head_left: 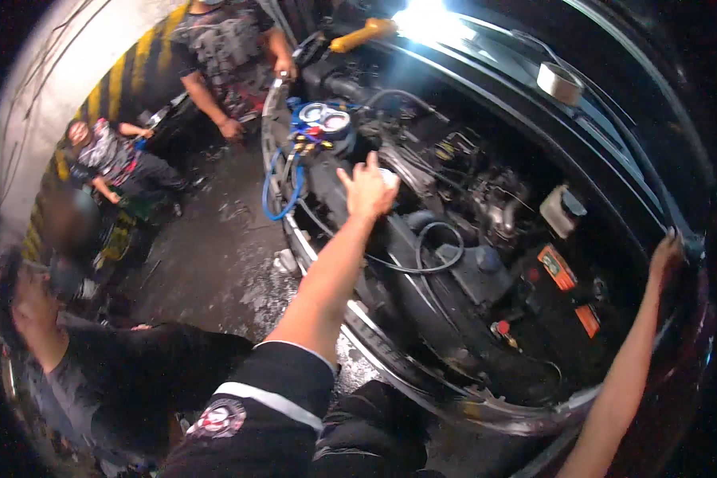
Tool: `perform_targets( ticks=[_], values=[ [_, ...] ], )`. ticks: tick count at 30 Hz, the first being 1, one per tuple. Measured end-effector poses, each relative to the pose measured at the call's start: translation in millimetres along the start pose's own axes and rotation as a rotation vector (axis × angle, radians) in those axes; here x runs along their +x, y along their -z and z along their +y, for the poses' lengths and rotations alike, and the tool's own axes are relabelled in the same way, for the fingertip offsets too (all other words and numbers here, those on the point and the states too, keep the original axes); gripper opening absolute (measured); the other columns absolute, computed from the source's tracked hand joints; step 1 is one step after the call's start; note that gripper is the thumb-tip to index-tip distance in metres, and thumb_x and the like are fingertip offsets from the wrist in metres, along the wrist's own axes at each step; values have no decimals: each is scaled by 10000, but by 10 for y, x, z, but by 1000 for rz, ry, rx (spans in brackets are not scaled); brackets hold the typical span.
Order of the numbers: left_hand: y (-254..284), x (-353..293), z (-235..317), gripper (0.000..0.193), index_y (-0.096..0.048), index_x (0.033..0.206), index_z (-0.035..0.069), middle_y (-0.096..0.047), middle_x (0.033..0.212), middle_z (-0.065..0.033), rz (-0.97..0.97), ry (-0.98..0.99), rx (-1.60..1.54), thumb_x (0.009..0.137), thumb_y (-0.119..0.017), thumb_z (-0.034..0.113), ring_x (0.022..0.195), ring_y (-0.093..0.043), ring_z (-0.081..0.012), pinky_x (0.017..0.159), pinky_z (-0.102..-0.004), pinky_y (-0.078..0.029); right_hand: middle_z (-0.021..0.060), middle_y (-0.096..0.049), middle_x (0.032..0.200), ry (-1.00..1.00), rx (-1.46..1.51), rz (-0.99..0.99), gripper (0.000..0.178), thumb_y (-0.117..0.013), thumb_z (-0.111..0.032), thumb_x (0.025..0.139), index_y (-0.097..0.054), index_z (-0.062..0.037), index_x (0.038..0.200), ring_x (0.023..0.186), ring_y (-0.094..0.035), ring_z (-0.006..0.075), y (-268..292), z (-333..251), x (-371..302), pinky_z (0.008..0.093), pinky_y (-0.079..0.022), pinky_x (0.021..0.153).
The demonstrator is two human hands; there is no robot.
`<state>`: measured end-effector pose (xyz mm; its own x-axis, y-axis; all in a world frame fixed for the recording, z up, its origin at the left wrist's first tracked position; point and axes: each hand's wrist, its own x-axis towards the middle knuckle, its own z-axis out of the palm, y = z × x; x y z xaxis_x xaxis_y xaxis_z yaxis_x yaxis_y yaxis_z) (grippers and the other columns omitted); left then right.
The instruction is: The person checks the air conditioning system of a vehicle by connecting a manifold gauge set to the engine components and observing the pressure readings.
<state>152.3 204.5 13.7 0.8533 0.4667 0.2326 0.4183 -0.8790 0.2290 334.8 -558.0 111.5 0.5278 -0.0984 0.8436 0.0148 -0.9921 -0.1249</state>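
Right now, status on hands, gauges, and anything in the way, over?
Left hand near gauges, grip unclear. Right hand at side of car, grip unclear. Gauges at front edge. Hose loop right of left hand.

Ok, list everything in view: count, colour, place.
Engine bay: one, mostly dark, centre to right
Gauge set: one, blue, two dials, bay's front edge
Looped hose: one, blue, below the gauge set
Coiled hose: one, grey, bay's middle
Lamp: one, glaring white, top centre
Roll: one, whitish, upper right
Reservoir: one, whitish, dark cap, bay's right
Labels: two, orange, bay's lower right
Striped wall: one, yellow and black, upper left
Floor: one, dark, left centre
Other people: at least three, mostly dark clothes, left side
Left hand: one, bare, over bay's front; white thing beside it
Right hand: one, bare, far right
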Motion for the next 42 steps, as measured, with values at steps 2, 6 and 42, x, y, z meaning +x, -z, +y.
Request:
perform_targets(
  ticks=[2,6,42],
  values=[
    [-43,26,-17,949,-278,1610,41,-601,1428,-182,-2,22,-17,924,-637,590,1427,-488,-305,1236,-687,-144,270,-671,1284,-66,-23,-35,488,-439,-378,1114,-659,18,1296,1212,-617,434,124,-164,-53,476,-481,1037],
    [-73,50,-50,950,-269,1618,54,-595,1439,-189,-14,31,-45,923,-641,585,1432,-491,-303,1240,-681,-141,269,-681,1250,-72,6,30,444,-475,-345,1095,-664,20,1263,1178,-628,449,296,-483,-57,500,-478,1033],
    [43,35,-24,987,-315,1612,56,-541,1497,-243,-3,6,-47,899,-622,664,1459,-460,-360,1243,-657,-134,206,-720,1173,109,-129,-75,275,-559,-104,973,-706,-2,1182,1112,-674,380,191,-298,-52,465,-530,978]
  ],
)
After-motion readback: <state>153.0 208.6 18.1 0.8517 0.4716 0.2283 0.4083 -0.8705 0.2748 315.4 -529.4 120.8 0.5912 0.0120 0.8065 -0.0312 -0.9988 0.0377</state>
